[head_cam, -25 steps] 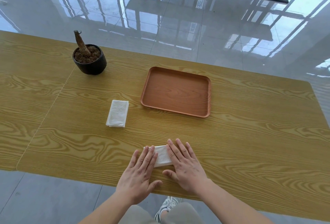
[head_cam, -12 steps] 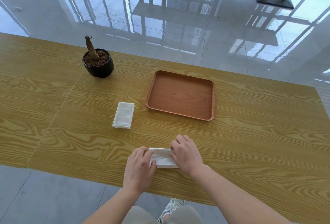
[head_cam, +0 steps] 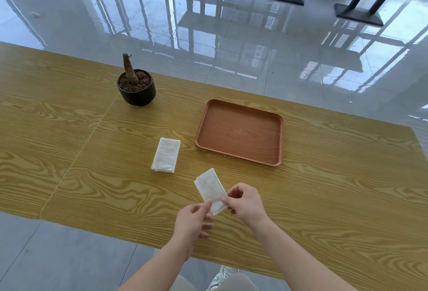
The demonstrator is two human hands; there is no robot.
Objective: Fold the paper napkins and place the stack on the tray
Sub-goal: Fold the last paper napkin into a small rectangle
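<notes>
left hand [head_cam: 193, 222] and right hand [head_cam: 246, 202] cover the near end of the folded napkin [head_cam: 210, 188].

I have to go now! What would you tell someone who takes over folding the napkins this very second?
Left hand: pinches the near end of a folded napkin.
Right hand: pinches the same napkin at its near right edge.
The napkin seems lifted off the table.
A pile of folded napkins lies on the table, left of the tray, not yet on it.
Done: some napkins are folded and piled.
Left: probably add the held napkin to the pile, then put the pile on the tray.
</notes>
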